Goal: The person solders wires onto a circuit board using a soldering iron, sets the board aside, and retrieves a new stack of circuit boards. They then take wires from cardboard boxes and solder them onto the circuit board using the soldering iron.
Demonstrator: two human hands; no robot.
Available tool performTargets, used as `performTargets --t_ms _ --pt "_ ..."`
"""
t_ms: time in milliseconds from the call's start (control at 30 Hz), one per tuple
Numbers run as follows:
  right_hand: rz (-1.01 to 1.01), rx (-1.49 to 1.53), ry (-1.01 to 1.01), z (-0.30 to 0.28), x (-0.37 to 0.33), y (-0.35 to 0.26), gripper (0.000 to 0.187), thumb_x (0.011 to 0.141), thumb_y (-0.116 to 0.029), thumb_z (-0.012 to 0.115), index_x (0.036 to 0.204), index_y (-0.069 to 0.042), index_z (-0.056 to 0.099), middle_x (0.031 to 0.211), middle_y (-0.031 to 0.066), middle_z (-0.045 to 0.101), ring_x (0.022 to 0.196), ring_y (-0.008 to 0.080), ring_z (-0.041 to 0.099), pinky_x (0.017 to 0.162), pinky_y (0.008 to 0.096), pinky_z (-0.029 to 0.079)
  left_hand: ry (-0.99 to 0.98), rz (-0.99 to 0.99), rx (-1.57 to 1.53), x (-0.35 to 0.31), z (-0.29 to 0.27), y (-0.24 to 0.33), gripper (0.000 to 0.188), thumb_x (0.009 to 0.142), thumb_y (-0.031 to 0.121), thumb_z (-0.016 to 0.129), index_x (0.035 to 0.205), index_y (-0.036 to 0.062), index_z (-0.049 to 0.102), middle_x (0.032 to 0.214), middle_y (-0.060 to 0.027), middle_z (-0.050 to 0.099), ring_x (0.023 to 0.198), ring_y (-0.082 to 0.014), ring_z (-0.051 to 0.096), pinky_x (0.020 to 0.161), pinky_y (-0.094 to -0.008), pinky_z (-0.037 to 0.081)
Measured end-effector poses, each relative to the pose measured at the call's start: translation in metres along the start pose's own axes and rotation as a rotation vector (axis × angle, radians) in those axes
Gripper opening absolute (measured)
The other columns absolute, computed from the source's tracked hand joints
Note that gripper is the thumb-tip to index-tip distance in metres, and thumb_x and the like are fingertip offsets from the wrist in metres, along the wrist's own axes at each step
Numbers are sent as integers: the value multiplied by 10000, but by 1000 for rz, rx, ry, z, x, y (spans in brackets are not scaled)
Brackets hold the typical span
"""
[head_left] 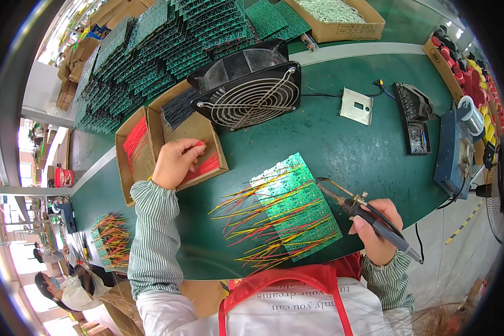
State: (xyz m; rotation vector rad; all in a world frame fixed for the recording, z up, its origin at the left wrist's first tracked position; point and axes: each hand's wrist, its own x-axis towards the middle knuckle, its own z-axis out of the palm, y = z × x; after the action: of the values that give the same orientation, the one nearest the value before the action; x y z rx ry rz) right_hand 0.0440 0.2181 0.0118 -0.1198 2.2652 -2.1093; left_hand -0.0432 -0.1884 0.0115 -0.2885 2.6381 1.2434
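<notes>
My left hand [176, 161] reaches into a cardboard box [218, 147] and pinches a thin red wire [200, 143] from the bundle of red wires [207, 166] inside. My right hand [378, 232] grips a soldering iron [369, 215] by its dark handle, its tip pointing left toward the stack of green circuit boards [297, 207] lying on the green table [341, 151]. Several red and yellow wires [252, 224] stick out of the boards toward the left.
A black fan [249, 84] stands behind the boxes. A second box [130, 154] holds more red wires. Stacks of green boards [151, 50] fill the back left. A metal plate [357, 105], a black tool [414, 115] and a blue unit [447, 148] lie right.
</notes>
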Motion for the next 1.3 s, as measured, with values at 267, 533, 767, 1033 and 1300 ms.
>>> performTargets --t_ms 267,533,767,1033,1300 --pt "10 17 20 -1 -2 0 212 788 15 652 965 34 537 749 86 626 600 103 605 543 234 488 98 -46 -199 1 6 6 178 909 130 598 1025 -2 624 843 -48 674 566 -41 480 458 -193 418" --pt "5 10 13 -2 -1 4 212 790 11 653 965 34 535 750 86 629 601 100 603 545 231 481 46 -9 -95 1 10 7 231 893 75 591 1107 -11 597 849 -59 683 648 -61 548 519 -193 458" --pt "0 -9 2 -3 1 4 208 791 2 656 958 34 536 751 82 629 611 97 600 550 232 481 3 -63 -109 3 4 -3 191 894 105 602 1049 -2 638 858 -33 692 647 -57 561 527 -184 437" --pt "-19 -15 14 -6 1 2 217 782 -2 667 954 26 539 743 72 627 606 97 597 549 230 472 -22 -46 19 1 -6 19 164 889 112 595 980 -10 655 808 -60 691 572 -96 561 516 -235 434" --pt "-26 -27 10 -10 -2 0 208 782 -12 667 944 21 540 724 63 626 607 93 599 551 228 467 28 472 1278 0 -12 21 114 754 88 608 815 51 697 748 -125 648 807 -277 621 626 -392 521"
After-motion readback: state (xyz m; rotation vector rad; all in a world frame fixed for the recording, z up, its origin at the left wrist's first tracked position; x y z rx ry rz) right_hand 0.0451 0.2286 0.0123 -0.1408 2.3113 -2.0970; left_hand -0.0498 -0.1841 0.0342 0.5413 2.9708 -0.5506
